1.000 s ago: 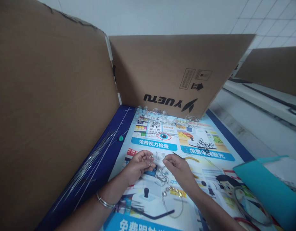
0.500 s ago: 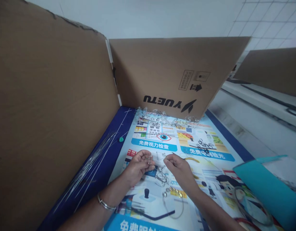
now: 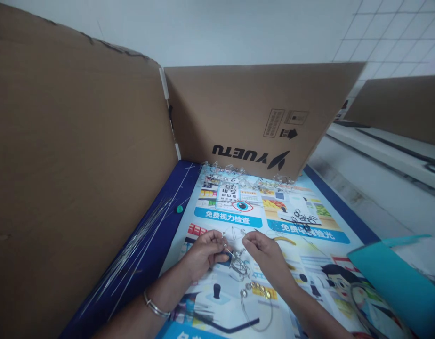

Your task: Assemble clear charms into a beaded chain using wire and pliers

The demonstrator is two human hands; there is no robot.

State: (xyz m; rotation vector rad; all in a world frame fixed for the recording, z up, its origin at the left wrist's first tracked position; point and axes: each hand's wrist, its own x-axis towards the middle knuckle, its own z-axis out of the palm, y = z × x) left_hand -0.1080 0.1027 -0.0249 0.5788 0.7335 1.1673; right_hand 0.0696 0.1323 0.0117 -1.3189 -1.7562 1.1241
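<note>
My left hand [image 3: 208, 252], a metal bangle [image 3: 154, 305] on its wrist, is closed in a pinch on a small piece of thin bent wire [image 3: 224, 235]. Close by on its right, my right hand [image 3: 263, 248] pinches thumb against finger, beside a tiny shiny round bit [image 3: 243, 231]. Whether that bit is joined to the wire I cannot tell. Below and between the hands lies a tangle of silvery wire pieces [image 3: 240, 267]. Nearer to me is a wire loop [image 3: 272, 313] with several shiny round pieces [image 3: 261, 288] along its top.
Cardboard panels [image 3: 93, 141] wall the left side and the back. Long thin wires [image 3: 129, 249] lie on the blue cloth at left, near a green lump [image 3: 180, 209]. Clear tangled pieces [image 3: 245, 178] line the back; dark rings [image 3: 304, 217] and a turquoise folder [image 3: 390, 266] are at right.
The view has tilted up slightly, so everything sits a little lower. Both hands stay close together, still pinching; my left fingers have shifted slightly on the wire.
</note>
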